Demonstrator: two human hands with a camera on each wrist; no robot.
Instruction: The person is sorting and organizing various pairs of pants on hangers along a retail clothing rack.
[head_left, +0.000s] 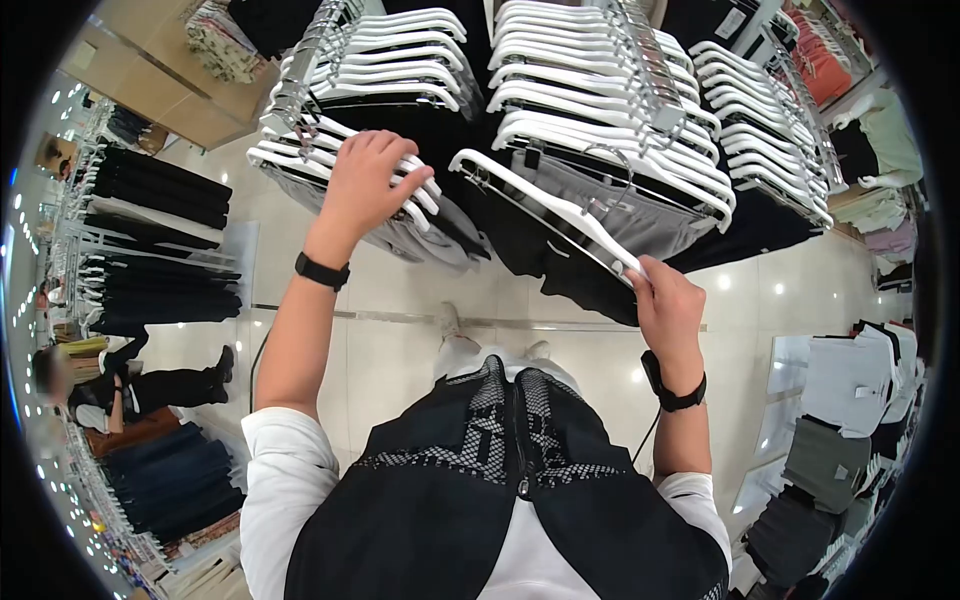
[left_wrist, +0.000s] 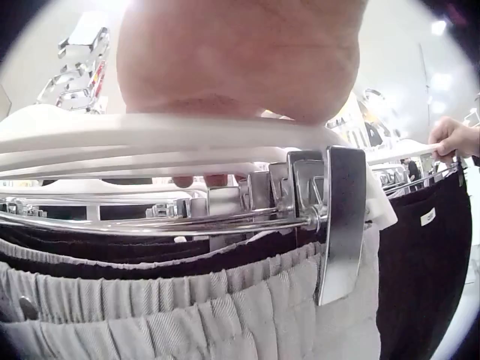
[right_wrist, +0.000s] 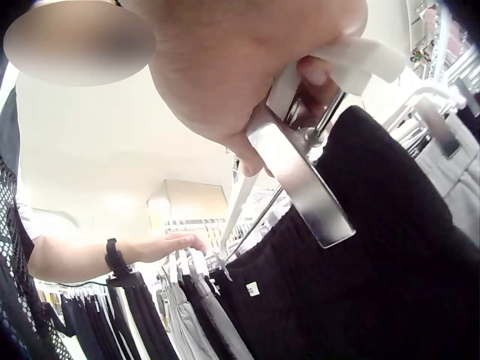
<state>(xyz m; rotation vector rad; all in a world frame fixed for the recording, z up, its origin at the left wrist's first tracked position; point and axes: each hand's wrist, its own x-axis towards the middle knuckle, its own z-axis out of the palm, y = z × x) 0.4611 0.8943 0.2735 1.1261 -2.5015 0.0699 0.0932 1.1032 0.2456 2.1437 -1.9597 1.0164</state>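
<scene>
My left hand (head_left: 370, 182) lies over a group of white hangers (left_wrist: 75, 135) at the left rail, its fingertips showing beneath their bars in the left wrist view. Grey pants (left_wrist: 150, 322) with a gathered waistband hang from metal clips there, dark garments among them. At the right, my right hand (head_left: 670, 305) pinches the near end of one white hanger (head_left: 545, 203), which slants out in front of the rack. Black pants (right_wrist: 360, 247) with a small white label hang from its clips. The hanger's hook overlaps grey shorts (head_left: 665, 225) behind it in the head view.
Rows of white hangers (head_left: 560, 75) fill the chrome rails ahead, with another row (head_left: 760, 120) farther right. To the left, racks of dark pants (head_left: 165, 190) stand beyond the aisle, near another person (head_left: 165, 390). Shirts (head_left: 850, 380) hang at the lower right. Pale tiled floor (head_left: 390, 350) lies below.
</scene>
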